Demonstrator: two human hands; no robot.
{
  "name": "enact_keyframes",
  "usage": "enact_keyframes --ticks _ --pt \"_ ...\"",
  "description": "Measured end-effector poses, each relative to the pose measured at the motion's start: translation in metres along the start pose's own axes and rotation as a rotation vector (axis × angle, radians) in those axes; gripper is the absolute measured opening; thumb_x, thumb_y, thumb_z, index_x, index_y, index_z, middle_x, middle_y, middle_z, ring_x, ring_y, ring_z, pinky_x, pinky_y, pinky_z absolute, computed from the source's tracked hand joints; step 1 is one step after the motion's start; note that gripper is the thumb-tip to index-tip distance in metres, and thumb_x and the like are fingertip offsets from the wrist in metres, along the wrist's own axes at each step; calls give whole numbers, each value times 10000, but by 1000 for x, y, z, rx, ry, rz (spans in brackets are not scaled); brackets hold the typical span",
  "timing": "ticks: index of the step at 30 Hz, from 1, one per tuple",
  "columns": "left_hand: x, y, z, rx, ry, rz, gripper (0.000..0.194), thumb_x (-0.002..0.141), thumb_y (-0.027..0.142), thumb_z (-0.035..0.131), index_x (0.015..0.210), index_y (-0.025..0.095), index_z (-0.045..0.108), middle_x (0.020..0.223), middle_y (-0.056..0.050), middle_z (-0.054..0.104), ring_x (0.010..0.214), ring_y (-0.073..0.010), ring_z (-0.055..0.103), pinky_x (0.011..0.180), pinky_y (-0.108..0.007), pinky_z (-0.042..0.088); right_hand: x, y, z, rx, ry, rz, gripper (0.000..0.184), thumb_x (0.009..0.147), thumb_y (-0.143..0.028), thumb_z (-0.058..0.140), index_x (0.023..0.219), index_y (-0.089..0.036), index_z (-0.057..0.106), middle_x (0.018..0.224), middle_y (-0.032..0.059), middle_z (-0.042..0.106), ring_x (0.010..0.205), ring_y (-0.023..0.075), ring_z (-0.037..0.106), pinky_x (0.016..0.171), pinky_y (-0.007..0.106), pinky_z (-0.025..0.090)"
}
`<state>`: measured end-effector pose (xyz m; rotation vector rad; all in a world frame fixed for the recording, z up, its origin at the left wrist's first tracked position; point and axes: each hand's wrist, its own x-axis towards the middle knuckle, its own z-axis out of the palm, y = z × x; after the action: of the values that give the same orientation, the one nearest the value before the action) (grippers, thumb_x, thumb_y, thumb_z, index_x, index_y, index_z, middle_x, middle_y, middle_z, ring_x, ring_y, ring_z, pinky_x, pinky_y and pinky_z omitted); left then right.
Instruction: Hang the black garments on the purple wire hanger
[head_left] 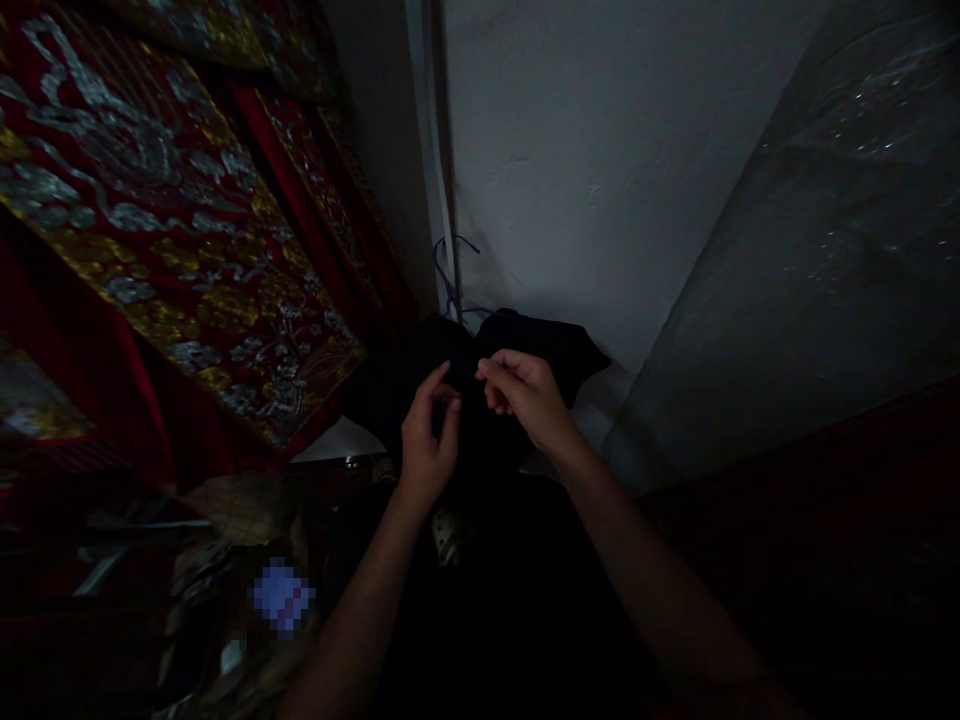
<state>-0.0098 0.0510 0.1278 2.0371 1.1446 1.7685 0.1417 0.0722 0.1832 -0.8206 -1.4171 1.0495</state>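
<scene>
A black garment (525, 350) hangs on a purple wire hanger (448, 272) in front of a white wall, in dim light. My left hand (426, 440) pinches the dark cloth near the collar, thumb and fingers pressed together. My right hand (525, 395) is curled and grips the same cloth just to the right, fingertips almost meeting those of the left. The lower part of the garment is lost in shadow.
Red garments with gold and silver embroidery (187, 250) hang close on the left. A clear plastic garment cover (825, 250) hangs on the right. The white wall (585, 150) is straight ahead. Dim cluttered items (225, 520) lie at the lower left.
</scene>
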Motion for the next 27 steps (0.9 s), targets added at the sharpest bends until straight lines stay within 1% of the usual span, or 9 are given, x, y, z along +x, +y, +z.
enact_keyframes --ticks 4,8,10,12,15,17,20,23,27 --pt "48 18 -10 139 -114 195 177 984 230 524 1076 193 671 965 -47 702 901 -167 661 825 -288 502 2 -2 -2 -103 1 -103 309 883 -454 608 721 -192 585 512 -46 531 439 82 458 456 217 341" --pt "59 27 -11 212 -90 247 129 964 211 542 926 172 659 846 -22 694 798 -148 656 756 -251 492 6 21 0 -227 74 -136 300 876 -424 592 676 -210 523 533 -45 487 492 99 439 496 237 315" --pt "62 27 -19 211 38 199 152 971 256 536 929 171 655 828 -15 682 780 -142 644 750 -246 487 2 42 1 -272 104 -71 312 843 -423 602 632 -214 506 529 -41 465 502 107 420 496 248 295" --pt "66 19 -35 158 241 94 185 965 321 549 929 170 651 799 -4 661 764 -135 627 739 -240 481 -7 63 2 -276 96 36 331 808 -442 608 592 -217 498 512 -40 449 494 109 403 488 252 283" --pt "68 -15 -70 -122 531 -137 216 887 389 637 868 175 619 707 34 591 661 -105 575 680 -218 469 -30 78 3 -166 31 147 339 804 -493 586 622 -215 518 498 -48 445 474 106 393 473 243 289" --pt "58 -45 -89 -403 627 -326 239 822 393 681 793 191 557 652 63 532 588 -85 536 640 -204 464 -47 79 7 -95 6 146 345 817 -514 585 662 -210 537 502 -53 449 471 101 397 469 232 298" --pt "20 -82 -98 -620 621 -625 223 816 344 628 703 204 495 610 58 527 581 -93 555 641 -205 478 -69 76 16 -33 37 130 367 822 -536 605 672 -206 547 500 -51 457 467 98 404 467 227 308" --pt "-31 -98 -83 -618 563 -817 169 797 278 586 665 204 511 581 32 562 603 -127 598 663 -246 503 -84 80 23 10 103 164 393 815 -554 616 648 -205 546 492 -46 458 458 99 407 472 234 321" --pt "-79 -96 -48 -545 358 -882 212 795 382 602 717 185 602 667 -16 649 708 -180 659 720 -310 523 -96 93 15 11 158 196 380 820 -526 620 633 -204 540 489 -53 423 466 102 388 488 245 311"
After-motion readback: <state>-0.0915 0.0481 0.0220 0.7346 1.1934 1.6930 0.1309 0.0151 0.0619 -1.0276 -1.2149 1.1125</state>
